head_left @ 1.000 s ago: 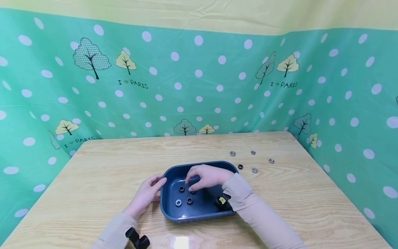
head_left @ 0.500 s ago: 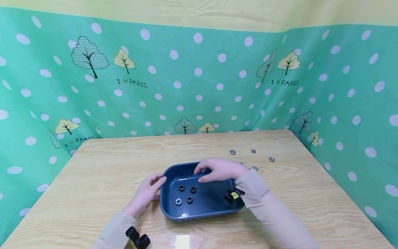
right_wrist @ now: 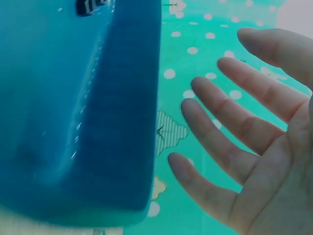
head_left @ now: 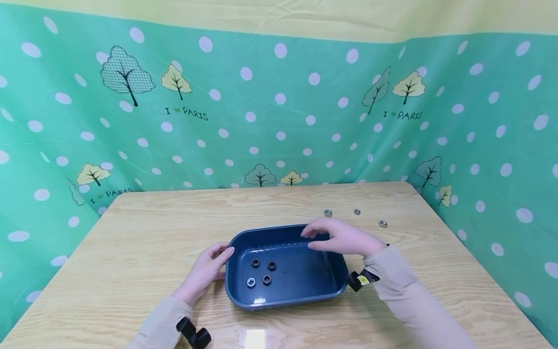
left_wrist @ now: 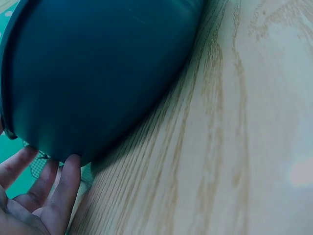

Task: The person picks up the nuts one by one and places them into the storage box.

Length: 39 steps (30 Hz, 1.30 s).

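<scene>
A dark blue plastic bin (head_left: pixel 292 291) stands on the table. My left hand (head_left: pixel 205 271) holds its left end, thumb at the rim and fingers along the outer wall; in the left wrist view those fingertips (left_wrist: pixel 72 161) touch the wall. Several hex nuts lie in the bin's left half: dark nuts (head_left: pixel 272 265) and one silver nut (head_left: pixel 251 282). Over the bin's back right corner is my right hand (head_left: pixel 344 236), fingers spread and nothing in them. In the right wrist view the right hand (right_wrist: pixel 259 142) is beside the bin's wall.
Silver nuts lie on the table behind and right of the bin: one nut (head_left: pixel 328 213), a smaller nut (head_left: pixel 357 212) and another (head_left: pixel 383 224). The wooden table (head_left: pixel 165 218) ends at a green dotted curtain (head_left: pixel 279 121).
My right hand has moved right, from above the nuts in the bin to its back right corner, now covering two nuts on the table. My left hand has stayed at the bin's left end.
</scene>
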Each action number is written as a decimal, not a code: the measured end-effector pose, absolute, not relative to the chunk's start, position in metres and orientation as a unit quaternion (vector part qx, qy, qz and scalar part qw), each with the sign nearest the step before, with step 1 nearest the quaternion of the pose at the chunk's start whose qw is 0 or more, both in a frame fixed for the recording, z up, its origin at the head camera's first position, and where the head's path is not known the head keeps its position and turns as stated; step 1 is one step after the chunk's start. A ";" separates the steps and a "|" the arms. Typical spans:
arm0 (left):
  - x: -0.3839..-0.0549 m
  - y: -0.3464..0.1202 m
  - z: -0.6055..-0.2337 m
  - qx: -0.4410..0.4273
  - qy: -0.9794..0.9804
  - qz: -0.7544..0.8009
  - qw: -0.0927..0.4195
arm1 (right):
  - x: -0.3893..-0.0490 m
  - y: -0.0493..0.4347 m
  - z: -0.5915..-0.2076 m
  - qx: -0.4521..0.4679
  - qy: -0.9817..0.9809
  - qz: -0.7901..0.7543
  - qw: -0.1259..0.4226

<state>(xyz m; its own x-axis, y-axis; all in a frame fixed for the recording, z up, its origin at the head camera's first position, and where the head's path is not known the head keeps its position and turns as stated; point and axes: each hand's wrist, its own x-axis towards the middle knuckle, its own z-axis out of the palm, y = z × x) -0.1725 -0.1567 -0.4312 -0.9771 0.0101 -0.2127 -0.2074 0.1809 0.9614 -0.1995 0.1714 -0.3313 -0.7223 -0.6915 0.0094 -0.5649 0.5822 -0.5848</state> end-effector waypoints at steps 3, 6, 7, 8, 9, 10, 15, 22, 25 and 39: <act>-0.172 -0.157 -0.430 -0.063 0.763 0.637 0.084 | -0.198 0.180 -0.335 -0.346 0.885 -0.296 0.100; -0.172 -0.156 -0.429 -0.063 0.761 0.641 0.084 | -0.197 0.188 -0.340 -0.334 0.887 -0.308 0.085; -0.172 -0.156 -0.429 -0.063 0.760 0.642 0.083 | -0.197 0.191 -0.341 -0.329 0.888 -0.312 0.080; -0.172 -0.156 -0.429 -0.064 0.758 0.643 0.082 | -0.197 0.194 -0.343 -0.325 0.888 -0.316 0.075; -0.172 -0.155 -0.429 -0.064 0.758 0.644 0.082 | -0.197 0.197 -0.345 -0.322 0.889 -0.319 0.067; -0.172 -0.155 -0.429 -0.065 0.756 0.647 0.082 | -0.196 0.200 -0.347 -0.316 0.890 -0.322 0.061; -0.172 -0.154 -0.428 -0.065 0.754 0.648 0.082 | -0.196 0.218 -0.358 -0.304 0.888 -0.341 0.044; -0.171 -0.155 -0.426 -0.061 0.758 0.645 0.083 | -0.201 0.239 -0.369 -0.278 0.888 -0.365 0.041; -0.170 -0.155 -0.426 -0.063 0.757 0.646 0.083 | -0.204 0.248 -0.371 -0.258 0.893 -0.365 0.047; -0.170 -0.155 -0.428 -0.065 0.759 0.642 0.081 | -0.216 0.286 -0.383 -0.162 0.929 -0.333 0.018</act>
